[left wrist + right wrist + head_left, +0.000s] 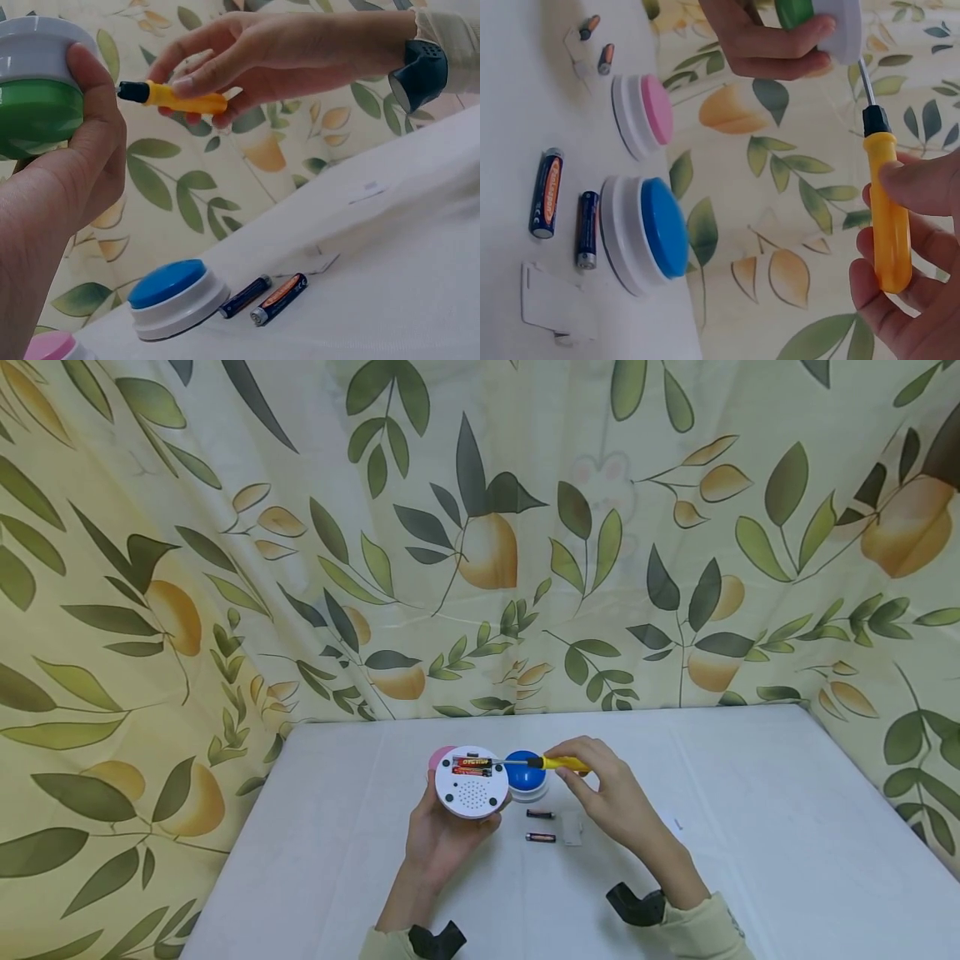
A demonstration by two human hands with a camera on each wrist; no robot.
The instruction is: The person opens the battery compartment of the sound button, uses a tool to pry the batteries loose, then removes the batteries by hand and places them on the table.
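Note:
My left hand (450, 843) holds up a round push-button unit with a white base and a green top (37, 112). In the head view its speckled white underside (472, 800) faces me, and red-and-dark batteries (471, 771) sit in its uncovered compartment. A yellow-handled screwdriver (891, 217) is gripped by my right hand (611, 793), thumb on one side and fingers on the other. Its metal shaft reaches the compartment's right end; whether the tip touches a battery I cannot tell.
On the white tabletop (300, 877) stand a blue button (664, 229) and a pink button (658, 109). Two loose batteries (540, 837) and a white battery cover (572, 829) lie near the blue one. More small batteries (606, 60) lie beside the pink one. A patterned curtain (510, 635) hangs behind.

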